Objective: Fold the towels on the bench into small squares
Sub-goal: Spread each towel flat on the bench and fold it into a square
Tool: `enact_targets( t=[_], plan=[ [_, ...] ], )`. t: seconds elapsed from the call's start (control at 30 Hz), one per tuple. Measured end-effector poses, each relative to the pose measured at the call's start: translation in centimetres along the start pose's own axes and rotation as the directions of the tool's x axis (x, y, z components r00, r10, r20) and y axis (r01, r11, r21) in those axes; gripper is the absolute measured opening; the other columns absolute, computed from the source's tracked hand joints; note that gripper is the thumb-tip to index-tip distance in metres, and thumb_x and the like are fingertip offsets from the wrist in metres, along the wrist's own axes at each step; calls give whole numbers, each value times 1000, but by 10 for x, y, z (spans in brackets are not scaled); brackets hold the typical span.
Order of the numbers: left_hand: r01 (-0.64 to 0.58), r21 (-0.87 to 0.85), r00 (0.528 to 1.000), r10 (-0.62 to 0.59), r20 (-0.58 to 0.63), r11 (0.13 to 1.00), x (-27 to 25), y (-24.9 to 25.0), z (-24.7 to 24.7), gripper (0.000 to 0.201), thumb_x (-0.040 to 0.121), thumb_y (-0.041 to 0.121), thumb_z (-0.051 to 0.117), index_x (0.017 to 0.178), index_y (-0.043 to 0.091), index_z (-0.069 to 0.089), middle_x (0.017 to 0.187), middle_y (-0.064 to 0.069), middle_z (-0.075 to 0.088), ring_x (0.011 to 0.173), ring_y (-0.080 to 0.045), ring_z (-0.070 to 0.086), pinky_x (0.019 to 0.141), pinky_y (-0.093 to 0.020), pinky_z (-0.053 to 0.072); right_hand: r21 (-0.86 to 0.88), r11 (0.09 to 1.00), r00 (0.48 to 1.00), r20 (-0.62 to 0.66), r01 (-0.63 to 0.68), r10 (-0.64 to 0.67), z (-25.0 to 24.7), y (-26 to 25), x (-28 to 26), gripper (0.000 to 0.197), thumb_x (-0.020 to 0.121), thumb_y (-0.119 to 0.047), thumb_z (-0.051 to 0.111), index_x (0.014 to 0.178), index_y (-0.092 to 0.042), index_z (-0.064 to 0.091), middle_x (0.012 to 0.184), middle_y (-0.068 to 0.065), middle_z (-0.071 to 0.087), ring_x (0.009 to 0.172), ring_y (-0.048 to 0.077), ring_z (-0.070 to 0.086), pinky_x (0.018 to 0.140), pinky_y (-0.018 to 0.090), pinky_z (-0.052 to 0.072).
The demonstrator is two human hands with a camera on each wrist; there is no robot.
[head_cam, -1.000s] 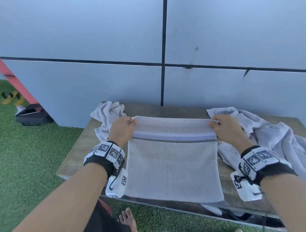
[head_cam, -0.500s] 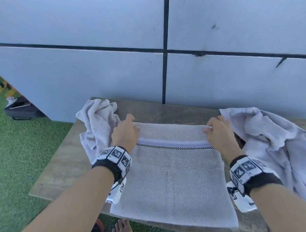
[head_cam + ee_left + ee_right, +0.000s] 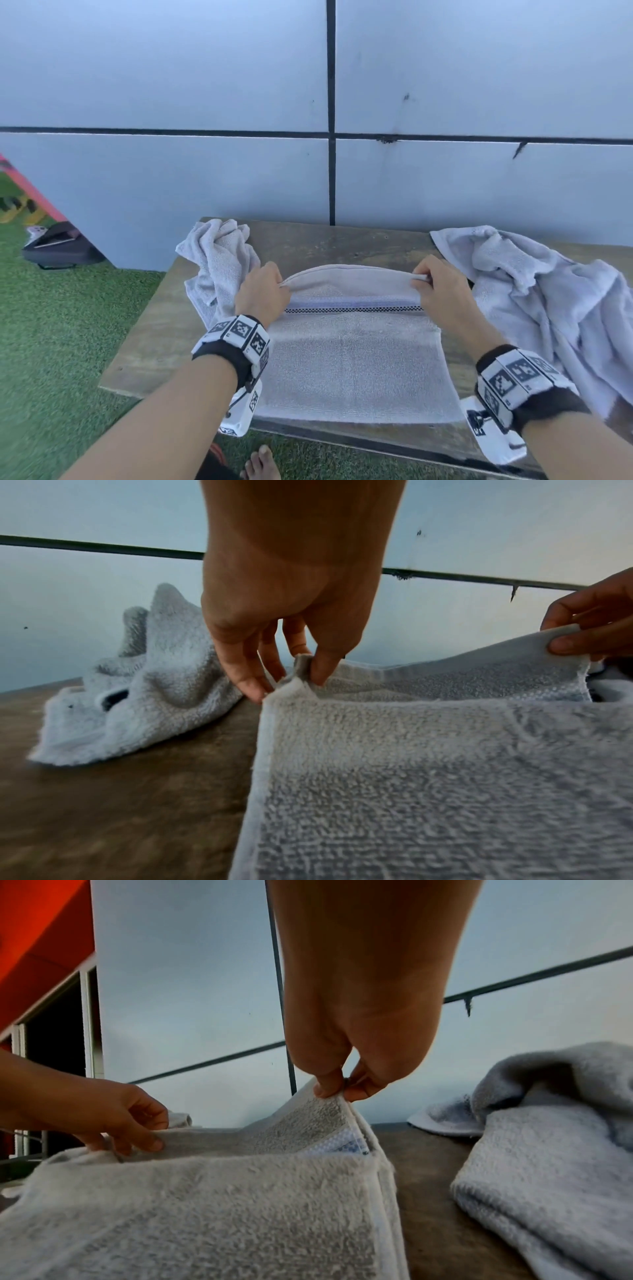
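Pinching the far corners of the soft, limp towel at centre frame on the counter, the left hand and right hand grip its hem, best held there since terry sags between holds.

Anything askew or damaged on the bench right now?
Nothing damaged. The flat grey towel overhangs the wooden bench's near edge, and two crumpled grey towels lie unfolded either side.
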State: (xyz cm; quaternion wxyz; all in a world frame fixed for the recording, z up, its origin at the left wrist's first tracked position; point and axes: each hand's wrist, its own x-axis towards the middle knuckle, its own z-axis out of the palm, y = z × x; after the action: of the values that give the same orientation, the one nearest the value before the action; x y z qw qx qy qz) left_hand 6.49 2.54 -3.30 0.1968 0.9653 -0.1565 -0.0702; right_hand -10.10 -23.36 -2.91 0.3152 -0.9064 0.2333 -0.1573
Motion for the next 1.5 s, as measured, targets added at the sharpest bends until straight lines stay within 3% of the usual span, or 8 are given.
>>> enact_targets(
  t=[0.27, 0.4, 0.53, 0.77, 1.0, 1.13, 1.3, 1.5],
  plan=[
    [-271, -106, 952, 250, -178, 957, -51, 31, -52, 20, 83, 19, 65, 100, 22, 55, 103, 1, 52, 97, -22, 49, 82, -40, 46, 159, 986, 996, -85, 43, -30, -48, -50, -54, 11, 87, -9, 71, 83, -17, 64, 70, -2, 63, 69, 16, 58, 60, 14, 41],
    [-608, -260, 793, 589, -154, 750, -88, 67, -64, 16, 84, 27, 73, 97, 30, 64, 104, 12, 57, 104, -9, 52, 95, -34, 45, 348, 936, 998, -62, 42, -22, -55, -77, -78, 24, 84, -7, 75, 101, -19, 63, 82, -3, 62, 70, 10, 57, 65, 10, 46],
    [-714, -332, 683, 718, -135, 616, -122, 92, -60, 19, 86, 27, 75, 104, 29, 68, 106, 12, 61, 105, -10, 55, 96, -28, 44, 519, 851, 996, -64, 80, -55, -52, -96, -99, 40, 82, -1, 76, 109, -25, 57, 83, 0, 65, 75, 14, 63, 73, 19, 53],
    [-665, -472, 719, 667, -195, 579, -140, 97, -61, 14, 80, 10, 80, 92, 13, 73, 91, 1, 70, 87, -6, 62, 80, -6, 40, 641, 761, 993, -9, 98, -120, -58, -109, -122, 40, 82, 3, 76, 114, -14, 58, 85, -2, 73, 81, 9, 70, 77, 18, 53],
    [-613, -493, 760, 631, -156, 617, -143, 96, -67, 8, 88, 19, 74, 93, 17, 69, 93, 8, 70, 90, -3, 63, 76, -8, 42, 746, 666, 1000, -3, -13, 23, -63, -108, -128, 63, 78, 3, 79, 129, -20, 50, 109, 5, 68, 87, 10, 73, 73, 18, 54],
    [-589, -517, 764, 636, -105, 622, -141, 98, -68, 6, 88, 13, 72, 91, 16, 68, 88, 7, 73, 86, -6, 66, 82, -21, 51, 700, 714, 998, -43, 0, 42, -62, -106, -128, 58, 76, -1, 82, 123, -21, 54, 105, 5, 66, 82, 9, 73, 70, 19, 55],
    [-574, -552, 780, 610, -142, 605, -138, 101, -70, 8, 84, 9, 75, 87, 16, 71, 83, 6, 74, 81, -7, 69, 83, -27, 55, 574, 819, 1000, -23, 19, -7, -63, -100, -122, 7, 94, -16, 67, 97, -20, 72, 89, 7, 73, 77, 11, 63, 77, 34, 51],
    [-573, -556, 775, 618, -131, 602, -133, 100, -74, 9, 88, 7, 72, 92, 13, 77, 87, 5, 76, 81, -3, 68, 81, -18, 51, 465, 883, 998, -41, 63, -50, -65, -102, -121, 17, 95, -19, 64, 81, -19, 73, 82, 6, 72, 70, 8, 57, 69, 23, 45]
  ],
)
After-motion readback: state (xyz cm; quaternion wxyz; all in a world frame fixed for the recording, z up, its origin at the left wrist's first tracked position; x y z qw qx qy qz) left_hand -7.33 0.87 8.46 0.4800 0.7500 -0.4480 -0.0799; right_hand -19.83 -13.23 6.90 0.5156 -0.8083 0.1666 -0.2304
